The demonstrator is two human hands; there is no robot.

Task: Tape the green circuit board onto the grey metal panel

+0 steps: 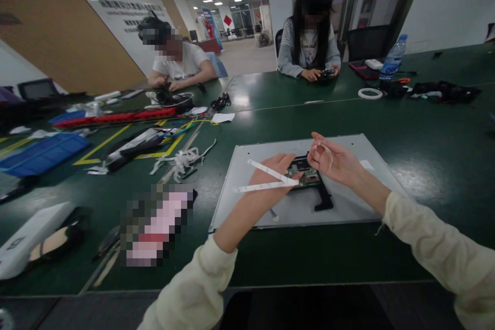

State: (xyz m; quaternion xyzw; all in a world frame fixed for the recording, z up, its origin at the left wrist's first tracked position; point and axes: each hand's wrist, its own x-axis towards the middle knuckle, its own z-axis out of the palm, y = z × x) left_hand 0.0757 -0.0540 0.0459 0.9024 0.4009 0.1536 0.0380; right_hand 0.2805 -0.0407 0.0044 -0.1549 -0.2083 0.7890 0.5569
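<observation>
My left hand is closed on a black plastic frame with a green circuit board, held over a pale flat panel. Two flat white strips with small dark marks stick out leftward across this hand, meeting at the board's edge. My right hand is raised just right of the board with its fingers pinched. A thin white strip curls out of that pinch. A small pale object lies on the panel below my left wrist; its kind is unclear.
A tangle of white strips and a blurred pinkish phone-like object lie to the left. Farther off are a blue tray and a water bottle. Two people sit across the green table, handling small items.
</observation>
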